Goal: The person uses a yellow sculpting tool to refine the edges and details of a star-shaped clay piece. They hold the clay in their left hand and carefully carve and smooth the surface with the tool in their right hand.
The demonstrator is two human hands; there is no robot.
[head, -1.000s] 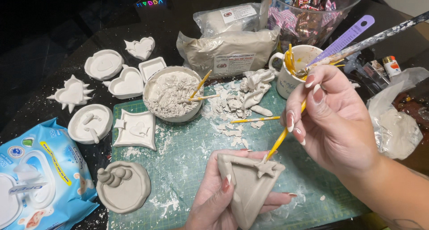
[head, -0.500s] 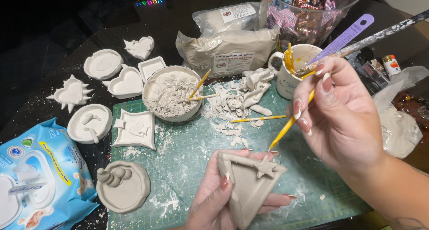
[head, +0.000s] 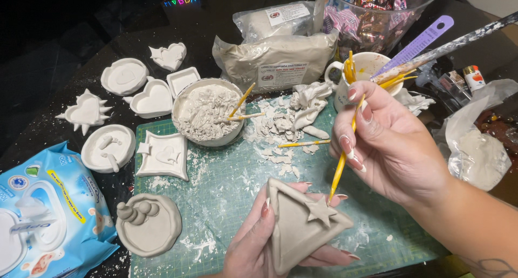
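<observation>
The left hand [head: 270, 245] lies palm up low in the view, fingers spread and cupped beneath a load, the thumb curled over its near edge and the fingertips [head: 345, 253] showing past its far side. The right hand [head: 388, 143] hovers just above, wrist and forearm coming in from the lower right, with its thumb and first fingers pinched together in a pen-like grip, nails pointing down-left.

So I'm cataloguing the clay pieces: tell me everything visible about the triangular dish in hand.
The triangular dish is grey, damp-looking clay with a raised rim and a small clay star on one corner. It is tilted, cradled in the left hand above the green cutting mat. The yellow tool held by the right hand points at the star.
</observation>
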